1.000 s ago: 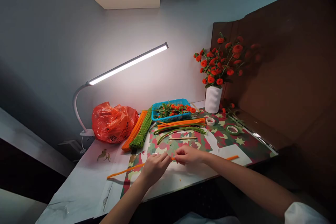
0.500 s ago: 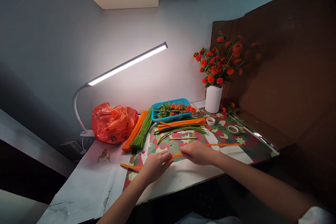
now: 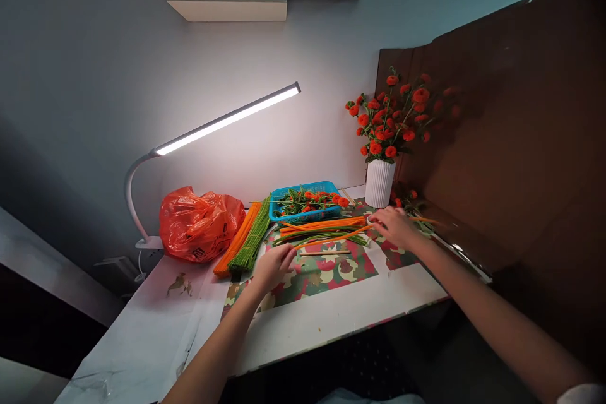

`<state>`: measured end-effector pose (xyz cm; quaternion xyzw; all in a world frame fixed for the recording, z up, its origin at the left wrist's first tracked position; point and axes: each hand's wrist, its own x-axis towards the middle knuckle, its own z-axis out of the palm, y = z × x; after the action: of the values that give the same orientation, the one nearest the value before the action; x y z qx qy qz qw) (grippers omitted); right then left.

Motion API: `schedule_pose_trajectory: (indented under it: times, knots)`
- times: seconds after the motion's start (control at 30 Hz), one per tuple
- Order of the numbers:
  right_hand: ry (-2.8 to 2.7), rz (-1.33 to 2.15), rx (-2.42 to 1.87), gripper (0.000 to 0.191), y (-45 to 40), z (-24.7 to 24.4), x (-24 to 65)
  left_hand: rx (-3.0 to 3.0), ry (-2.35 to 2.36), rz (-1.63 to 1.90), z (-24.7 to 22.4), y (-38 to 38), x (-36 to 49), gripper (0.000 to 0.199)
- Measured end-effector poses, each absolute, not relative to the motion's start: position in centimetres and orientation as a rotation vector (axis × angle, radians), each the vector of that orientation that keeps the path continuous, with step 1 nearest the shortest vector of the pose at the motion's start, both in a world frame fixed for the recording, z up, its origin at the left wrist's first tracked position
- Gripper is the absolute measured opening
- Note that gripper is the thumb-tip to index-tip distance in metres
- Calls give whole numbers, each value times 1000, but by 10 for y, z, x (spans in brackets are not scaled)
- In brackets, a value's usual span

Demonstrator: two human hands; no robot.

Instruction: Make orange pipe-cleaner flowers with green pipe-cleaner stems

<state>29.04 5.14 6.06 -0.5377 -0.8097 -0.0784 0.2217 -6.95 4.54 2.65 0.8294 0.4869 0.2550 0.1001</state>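
An orange pipe cleaner [image 3: 334,239] stretches between my two hands above the table. My left hand [image 3: 273,268] pinches it near one end. Further right and higher, my right hand [image 3: 395,227] has its fingers closed around it, and a length sticks out beyond that hand to the right. Beneath the strand lie loose orange pipe cleaners [image 3: 312,225], loose green pipe cleaners [image 3: 298,238] and a thin wooden stick [image 3: 324,253]. A white tape roll [image 3: 370,219] sits by my right fingertips, partly covered by them.
Behind stands a blue basket [image 3: 271,209] of orange flowers and green stems. Left of it lie orange [image 3: 233,251] and green [image 3: 250,246] pipe cleaner bundles, then a red plastic bag [image 3: 199,227]. A lamp [image 3: 227,118] reaches over. A white vase [image 3: 380,184] of flowers stands beside a cardboard panel [image 3: 497,139].
My hands have moved apart and away from the table's front edge, the right one up and to the right. The pipe cleaner now spans a longer gap between them. The view has shifted slightly.
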Motion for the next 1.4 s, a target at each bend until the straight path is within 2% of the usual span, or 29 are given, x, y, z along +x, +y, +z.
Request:
schedule_pose_trajectory:
  times: [0.2,0.33,0.4,0.47,0.67,0.87,1.0,1.13,1.23,1.4]
  knots:
    - [-2222,-51,-1145,37,43,41,178,2348,1312,987,13,61,-50,32]
    - [-2212,114,-1158,23,43,19,128,2262,1256,1103,2,60,-52,28]
    - [-2156,198,-1140,24,45,7,124,2270,1325,1145,-1,61,-59,28]
    - [-2034,250,-1137,23,46,-2,128,2370,1422,1113,-3,62,-64,26]
    - [-1847,359,-1171,24,44,-10,139,2797,1428,702,0,61,-55,18]
    - [-1905,374,-1203,26,44,-10,134,2770,1507,703,5,58,-46,16]
    - [-1903,393,-1208,26,43,-10,135,2449,1506,1013,5,57,-51,17]
    - [-1918,414,-1206,25,43,-11,135,1695,1381,1296,0,58,-54,28]
    - [-1938,438,-1212,26,43,-12,134,1152,1154,1261,-3,59,-51,35]
    - [-1925,444,-1236,27,44,-14,134,753,937,1139,-1,56,-47,22]
